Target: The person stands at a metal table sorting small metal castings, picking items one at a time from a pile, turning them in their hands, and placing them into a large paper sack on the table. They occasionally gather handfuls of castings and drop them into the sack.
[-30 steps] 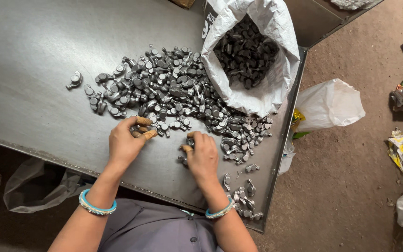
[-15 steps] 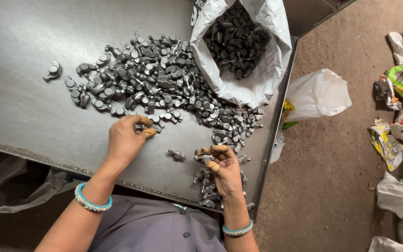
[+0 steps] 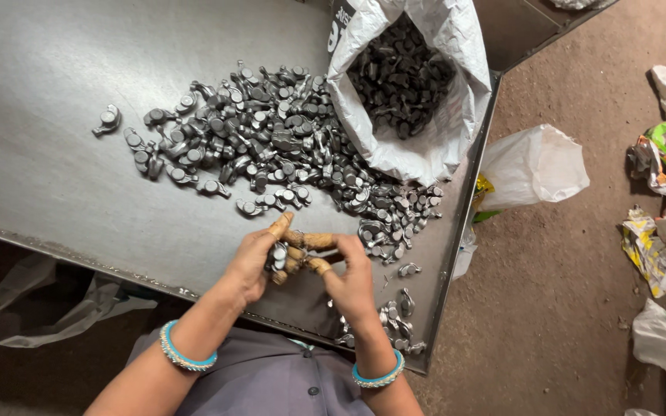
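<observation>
Smooth grey metal makes up the big flat table (image 3: 55,154), and its top looks a bit shiny. Brown dirt floor (image 3: 564,308) runs along its right side. On the table lies a wide pile of small metal parts (image 3: 271,146). They are dark grey, lumpy, and each has a round end. One lone part (image 3: 107,119) sits apart at the left of the pile.

At the top stands a white woven sack (image 3: 425,146), crinkly and open at the mouth. It is full of the same dark parts. Beside the table a white plastic bag (image 3: 533,166) lies on the floor, with crumpled wrappers (image 3: 657,231) farther right.

Both hands meet just above the near edge of the table. The left hand (image 3: 256,258) is curled around a few grey parts (image 3: 277,254), with the fingers bent in. The right hand (image 3: 348,277) is half closed, and its fingers reach across to touch the left hand and the parts in it. Each wrist wears a blue bangle (image 3: 186,350).
</observation>
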